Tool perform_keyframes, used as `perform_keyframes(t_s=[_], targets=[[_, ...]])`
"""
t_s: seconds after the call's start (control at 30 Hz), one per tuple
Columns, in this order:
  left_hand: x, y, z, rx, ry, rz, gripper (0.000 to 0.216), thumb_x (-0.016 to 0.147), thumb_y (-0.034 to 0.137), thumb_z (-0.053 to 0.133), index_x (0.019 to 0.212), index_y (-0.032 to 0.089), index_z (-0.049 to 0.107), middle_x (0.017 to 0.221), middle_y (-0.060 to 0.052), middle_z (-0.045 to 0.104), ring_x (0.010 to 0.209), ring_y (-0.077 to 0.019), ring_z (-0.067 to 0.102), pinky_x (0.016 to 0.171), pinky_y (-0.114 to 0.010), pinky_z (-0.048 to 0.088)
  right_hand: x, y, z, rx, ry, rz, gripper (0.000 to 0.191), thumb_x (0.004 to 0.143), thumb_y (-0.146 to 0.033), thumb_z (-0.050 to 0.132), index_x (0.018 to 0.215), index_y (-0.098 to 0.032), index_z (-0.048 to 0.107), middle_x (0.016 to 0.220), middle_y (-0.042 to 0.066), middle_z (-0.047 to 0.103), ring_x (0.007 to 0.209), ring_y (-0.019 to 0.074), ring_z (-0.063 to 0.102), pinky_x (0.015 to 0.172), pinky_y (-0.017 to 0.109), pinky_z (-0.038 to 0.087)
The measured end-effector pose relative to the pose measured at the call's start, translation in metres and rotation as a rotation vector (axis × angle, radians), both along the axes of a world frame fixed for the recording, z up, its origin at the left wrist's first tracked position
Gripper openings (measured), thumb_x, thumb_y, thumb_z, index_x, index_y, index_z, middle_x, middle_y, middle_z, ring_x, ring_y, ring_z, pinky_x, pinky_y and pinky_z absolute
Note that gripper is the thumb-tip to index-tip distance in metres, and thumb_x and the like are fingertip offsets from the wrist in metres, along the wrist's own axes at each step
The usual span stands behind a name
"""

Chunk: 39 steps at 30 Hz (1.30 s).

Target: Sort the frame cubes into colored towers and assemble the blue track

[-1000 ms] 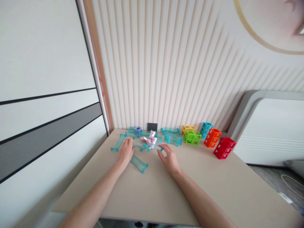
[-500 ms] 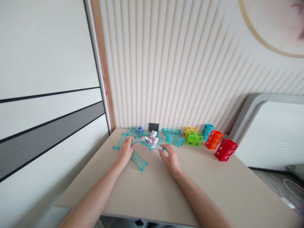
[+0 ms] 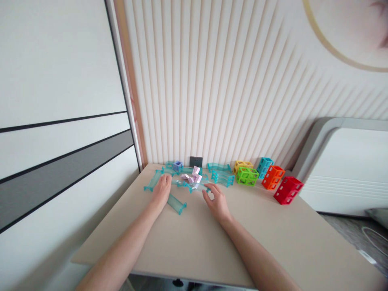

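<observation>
My left hand point(image 3: 162, 190) is closed on the left end of a translucent teal track piece point(image 3: 177, 183). That piece reaches right to a second clear teal track piece point(image 3: 198, 187); whether the two are joined I cannot tell. My right hand point(image 3: 216, 202) has its thumb and fingertips around the right end of this second piece. Just behind them lie several pale pink blocks point(image 3: 195, 178). Below my left hand a straight teal track piece point(image 3: 177, 204) rests slantwise on the table, its upper end hidden by the hand. Another teal track piece point(image 3: 154, 180) sits to the left.
More teal track pieces point(image 3: 223, 179) lie towards the wall, near a small purple cube frame point(image 3: 177, 166). To the right stand yellow point(image 3: 243, 165), green point(image 3: 247, 176), blue point(image 3: 265, 167), orange point(image 3: 273, 177) and red block frames point(image 3: 288, 190) on the beige table point(image 3: 194, 242).
My left hand has rolled over and lowered its track piece, which now lies flatter. The slanted straight piece has shifted slightly up and left. My right hand has barely moved.
</observation>
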<state>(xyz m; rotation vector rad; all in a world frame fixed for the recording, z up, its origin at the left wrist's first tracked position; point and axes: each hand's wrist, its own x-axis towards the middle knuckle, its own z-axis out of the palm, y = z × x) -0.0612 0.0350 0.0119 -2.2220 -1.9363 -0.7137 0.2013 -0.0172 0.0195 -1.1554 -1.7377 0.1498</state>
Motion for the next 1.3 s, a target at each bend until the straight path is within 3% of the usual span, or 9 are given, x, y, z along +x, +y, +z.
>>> perform_keyframes(t_s=[0.27, 0.53, 0.7, 0.87, 0.97, 1.1, 1.2, 1.3], targets=[[-0.002, -0.002, 0.001, 0.074, -0.045, -0.005, 0.037, 0.089, 0.0, 0.033, 0.109, 0.017, 0.06, 0.115, -0.014, 0.062, 0.111, -0.0298, 0.06, 0.092, -0.036, 0.051, 0.001, -0.001, 0.0, -0.008, 0.005, 0.009, 0.023, 0.093, -0.031, 0.059, 0.112, -0.023, 0.07, 0.108, 0.008, 0.072, 0.101, 0.0225, 0.07, 0.093, 0.034, 0.055], [-0.006, -0.005, 0.004, 0.208, -0.207, -0.085, 0.038, 0.087, 0.0, 0.04, 0.114, 0.02, 0.057, 0.125, -0.013, 0.058, 0.114, -0.0275, 0.063, 0.098, -0.042, 0.052, 0.001, 0.002, -0.001, 0.049, 0.013, 0.002, 0.023, 0.093, -0.031, 0.059, 0.111, -0.021, 0.07, 0.106, 0.01, 0.073, 0.098, 0.0226, 0.07, 0.09, 0.034, 0.056], [-0.002, -0.009, 0.005, 0.26, -0.337, -0.181, 0.033, 0.085, 0.005, 0.052, 0.112, 0.022, 0.057, 0.111, -0.01, 0.067, 0.108, -0.027, 0.066, 0.095, -0.043, 0.054, 0.002, 0.0, 0.001, 0.155, 0.038, -0.013, 0.024, 0.094, -0.03, 0.06, 0.114, -0.021, 0.069, 0.107, 0.011, 0.072, 0.098, 0.0231, 0.07, 0.09, 0.037, 0.058], [0.011, -0.018, 0.011, 0.253, -0.45, -0.256, 0.031, 0.085, 0.02, 0.066, 0.115, 0.022, 0.057, 0.103, -0.008, 0.073, 0.093, -0.0237, 0.072, 0.081, -0.034, 0.057, 0.002, -0.004, 0.005, 0.283, 0.033, 0.002, 0.027, 0.095, -0.026, 0.061, 0.121, -0.022, 0.066, 0.113, 0.013, 0.07, 0.104, 0.0244, 0.069, 0.092, 0.039, 0.057], [0.021, -0.028, 0.016, 0.121, -0.586, -0.363, 0.033, 0.084, 0.029, 0.07, 0.115, 0.023, 0.059, 0.084, -0.001, 0.073, 0.074, -0.0191, 0.072, 0.071, -0.028, 0.055, 0.002, -0.005, 0.004, 0.349, 0.012, 0.02, 0.03, 0.094, -0.024, 0.062, 0.125, -0.023, 0.064, 0.116, 0.013, 0.069, 0.107, 0.025, 0.068, 0.093, 0.04, 0.057], [0.032, -0.037, 0.017, -0.248, -0.96, -0.504, 0.034, 0.08, 0.032, 0.072, 0.11, 0.022, 0.063, 0.067, 0.005, 0.067, 0.05, -0.0148, 0.064, 0.052, -0.024, 0.05, 0.001, -0.004, 0.001, 0.359, -0.023, 0.053, 0.035, 0.094, -0.024, 0.064, 0.128, -0.025, 0.062, 0.119, 0.013, 0.068, 0.11, 0.0257, 0.067, 0.095, 0.042, 0.056], [0.038, -0.04, 0.02, -0.38, -1.127, -0.538, 0.036, 0.076, 0.034, 0.075, 0.107, 0.02, 0.063, 0.066, 0.004, 0.066, 0.046, -0.0144, 0.064, 0.046, -0.024, 0.049, 0.001, -0.002, -0.001, 0.322, -0.053, 0.082, 0.035, 0.093, -0.024, 0.065, 0.128, -0.026, 0.063, 0.121, 0.012, 0.068, 0.112, 0.0257, 0.066, 0.097, 0.042, 0.055], [0.041, -0.043, 0.024, -0.408, -1.199, -0.563, 0.046, 0.078, 0.04, 0.074, 0.117, 0.019, 0.062, 0.085, -0.002, 0.071, 0.052, -0.0152, 0.068, 0.05, -0.026, 0.054, 0.0, -0.001, -0.003, 0.278, -0.066, 0.098, 0.033, 0.093, -0.025, 0.065, 0.127, -0.026, 0.064, 0.122, 0.012, 0.068, 0.112, 0.0255, 0.066, 0.097, 0.042, 0.055]])
